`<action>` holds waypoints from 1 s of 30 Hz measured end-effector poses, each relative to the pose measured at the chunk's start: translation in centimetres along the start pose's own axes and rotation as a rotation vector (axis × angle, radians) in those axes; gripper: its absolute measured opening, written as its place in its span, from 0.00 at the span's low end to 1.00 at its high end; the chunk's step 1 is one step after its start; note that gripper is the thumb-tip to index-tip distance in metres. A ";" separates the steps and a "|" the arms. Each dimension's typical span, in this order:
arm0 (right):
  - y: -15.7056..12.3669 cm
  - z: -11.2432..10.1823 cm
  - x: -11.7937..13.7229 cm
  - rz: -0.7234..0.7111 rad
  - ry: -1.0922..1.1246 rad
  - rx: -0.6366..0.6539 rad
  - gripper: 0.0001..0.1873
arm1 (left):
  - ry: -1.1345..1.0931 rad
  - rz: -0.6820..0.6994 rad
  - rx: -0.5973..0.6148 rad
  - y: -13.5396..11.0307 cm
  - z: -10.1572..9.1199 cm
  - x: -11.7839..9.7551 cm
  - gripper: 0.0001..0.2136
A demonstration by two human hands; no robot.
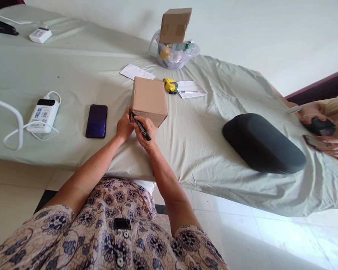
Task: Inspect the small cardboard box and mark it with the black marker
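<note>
A small brown cardboard box (149,98) stands on the grey-green sheet (81,67) near the front edge. My right hand (145,132) is closed round a black marker (141,126), whose tip touches the box's near face at its lower left. My left hand (124,125) rests against that same near left corner of the box, fingers curled; whether it grips anything is hidden.
A dark phone (96,120) and a white power bank with cable (43,114) lie to the left. Behind the box are papers (136,71), a yellow tape measure (169,85), and a clear bowl (177,55) holding another box (174,25). A black cushion (263,144) lies right; another person's hands (321,127) hold dark objects.
</note>
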State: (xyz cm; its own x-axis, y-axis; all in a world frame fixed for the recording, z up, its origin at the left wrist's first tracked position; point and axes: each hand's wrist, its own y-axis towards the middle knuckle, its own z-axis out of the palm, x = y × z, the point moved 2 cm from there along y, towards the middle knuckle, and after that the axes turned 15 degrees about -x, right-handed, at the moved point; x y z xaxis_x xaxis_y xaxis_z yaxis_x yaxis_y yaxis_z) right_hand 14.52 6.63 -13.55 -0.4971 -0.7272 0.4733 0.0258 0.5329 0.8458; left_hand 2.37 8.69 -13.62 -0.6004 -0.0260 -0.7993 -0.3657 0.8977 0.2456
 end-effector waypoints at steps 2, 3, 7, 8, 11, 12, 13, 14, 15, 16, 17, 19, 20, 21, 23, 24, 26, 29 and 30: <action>-0.1 0.2 0.0 0.004 -0.021 0.038 0.14 | 0.005 0.004 0.004 0.0 0.0 0.0 0.24; -0.2 0.2 -0.1 0.014 -0.036 0.042 0.15 | 0.001 0.008 0.005 0.0 0.0 0.0 0.24; -0.3 -0.6 -0.7 0.096 -0.112 -0.101 0.15 | -0.044 0.031 0.001 0.0 0.0 0.1 0.28; -0.2 -1.0 -0.9 0.111 -0.117 -0.175 0.15 | -0.053 0.037 0.002 0.0 0.0 0.1 0.30; 0.0 -1.9 -1.0 0.111 -0.082 -0.361 0.14 | -0.066 0.048 0.004 0.0 0.1 0.2 0.34; 0.2 -1.9 -1.0 0.091 -0.066 -0.378 0.13 | -0.067 0.049 0.005 0.0 0.2 0.3 0.33; 0.4 -1.8 -0.8 0.063 -0.055 -0.364 0.13 | -0.067 0.049 0.005 0.0 0.2 0.3 0.33; 0.6 -1.6 -0.7 0.031 -0.052 -0.326 0.13 | -0.064 0.045 0.003 0.0 0.3 0.4 0.31; 0.8 -1.4 -0.5 0.002 -0.056 -0.277 0.14 | -0.060 0.039 0.002 0.0 0.4 0.4 0.30; 1.1 -1.1 -0.3 -0.017 -0.066 -0.228 0.15 | -0.055 0.032 0.000 -0.1 0.4 0.4 0.29; 1.3 -0.9 -0.2 -0.020 -0.080 -0.186 0.16 | -0.050 0.028 0.000 -0.1 0.5 0.4 0.27; 1.8 -0.9 0.1 0.009 -0.109 -0.139 0.19 | -0.039 0.034 0.005 -0.3 0.6 0.4 0.25; 2.1 -1.0 0.2 0.034 -0.121 -0.134 0.21 | -0.033 0.043 0.010 -0.3 0.6 0.4 0.25; 2.4 -1.1 0.2 0.059 -0.131 -0.134 0.22 | -0.028 0.052 0.012 -0.4 0.6 0.4 0.26; 3.0 -1.5 0.4 0.099 -0.143 -0.135 0.24 | -0.022 0.059 0.012 -0.4 0.7 0.3 0.28; 3.4 -1.6 0.4 0.114 -0.145 -0.127 0.24 | -0.022 0.058 0.009 -0.4 0.8 0.4 0.28; 3.9 -1.6 0.6 0.140 -0.135 -0.078 0.25 | -0.029 0.058 0.002 -0.4 0.9 0.4 0.28; 4.7 -1.0 0.7 0.166 -0.111 0.038 0.25 | -0.049 0.070 -0.006 -0.3 1.2 0.7 0.29; 4.9 -0.7 0.7 0.166 -0.112 0.068 0.24 | -0.059 0.078 -0.007 -0.3 1.2 0.8 0.28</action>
State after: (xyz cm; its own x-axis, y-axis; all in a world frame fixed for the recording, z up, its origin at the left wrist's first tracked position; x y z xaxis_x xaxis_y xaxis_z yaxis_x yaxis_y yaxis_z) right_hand 14.90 8.44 -8.93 -0.5840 -0.5768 0.5711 0.0583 0.6720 0.7382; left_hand 2.88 8.99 -14.99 -0.5844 0.0696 -0.8085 -0.3244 0.8932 0.3114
